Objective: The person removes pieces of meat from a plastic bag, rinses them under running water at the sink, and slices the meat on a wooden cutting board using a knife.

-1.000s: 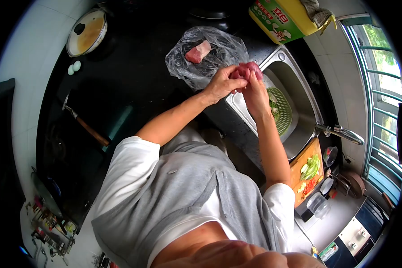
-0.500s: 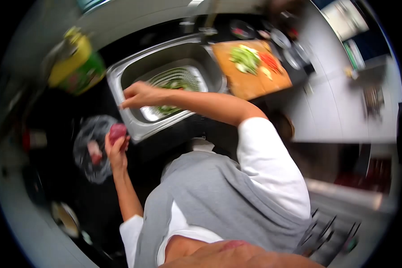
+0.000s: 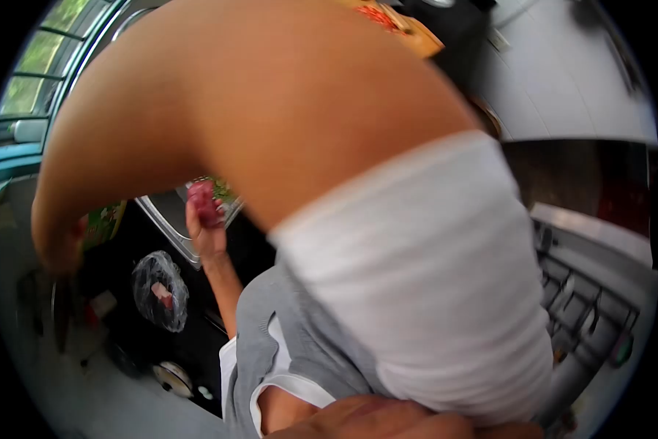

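My left hand [image 3: 209, 235] is closed round a dark red piece of meat [image 3: 205, 205], held up beside the sink [image 3: 169, 228]. My right arm, raised close to the camera, crosses much of the view. Far to the left, my right hand [image 3: 59, 252] is smeared by motion near the green and yellow container [image 3: 103, 225], and its fingers cannot be made out. Below my left hand, on the black counter, another piece of meat [image 3: 162, 294] lies on a clear plastic bag [image 3: 175, 313].
A lidded pot [image 3: 173, 379] is at the bottom left. At the top, a cutting board [image 3: 422, 40] holds chopped red pieces [image 3: 378, 17], partly hidden by my arm. A barred window [image 3: 47, 62] stands at upper left. A dark rack [image 3: 599, 304] is at the right.
The view has turned. My hands have come apart, with the meat staying in my left hand. My right arm has risen and swung across to the left, over the sink.
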A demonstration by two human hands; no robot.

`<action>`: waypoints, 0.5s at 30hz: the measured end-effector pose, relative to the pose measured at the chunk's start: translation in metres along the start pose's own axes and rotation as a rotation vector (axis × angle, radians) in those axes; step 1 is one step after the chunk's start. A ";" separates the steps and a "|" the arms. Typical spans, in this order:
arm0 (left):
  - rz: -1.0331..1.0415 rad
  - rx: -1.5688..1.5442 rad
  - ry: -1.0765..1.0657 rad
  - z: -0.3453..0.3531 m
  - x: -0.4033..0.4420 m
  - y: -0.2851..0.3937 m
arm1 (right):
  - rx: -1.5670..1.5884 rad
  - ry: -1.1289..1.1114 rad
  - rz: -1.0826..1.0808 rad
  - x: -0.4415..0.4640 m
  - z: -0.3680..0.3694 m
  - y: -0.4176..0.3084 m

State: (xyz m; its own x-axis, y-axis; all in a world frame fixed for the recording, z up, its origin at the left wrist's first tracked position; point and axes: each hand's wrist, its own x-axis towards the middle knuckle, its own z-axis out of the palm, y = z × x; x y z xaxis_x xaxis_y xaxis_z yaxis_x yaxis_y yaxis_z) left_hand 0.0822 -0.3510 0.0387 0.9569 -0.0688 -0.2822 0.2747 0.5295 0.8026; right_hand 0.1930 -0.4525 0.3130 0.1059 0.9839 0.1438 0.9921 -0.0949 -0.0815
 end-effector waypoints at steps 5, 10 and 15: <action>-0.116 -0.026 -0.080 0.105 0.022 -0.057 | 0.056 -0.089 0.210 -0.168 0.001 0.031; -0.179 -0.016 -0.077 0.176 0.029 -0.098 | 0.800 0.584 1.167 -0.442 0.086 0.113; -0.296 0.123 -0.040 0.224 0.031 -0.126 | 0.321 0.576 1.866 -0.655 0.180 0.127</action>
State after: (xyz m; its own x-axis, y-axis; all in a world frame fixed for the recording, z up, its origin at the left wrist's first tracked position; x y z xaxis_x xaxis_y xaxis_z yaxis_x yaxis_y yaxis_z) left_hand 0.0986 -0.6090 0.0467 0.8358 -0.2390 -0.4943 0.5490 0.3753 0.7468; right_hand 0.2378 -1.0816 0.0309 0.8893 -0.4512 -0.0746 -0.3966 -0.6795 -0.6172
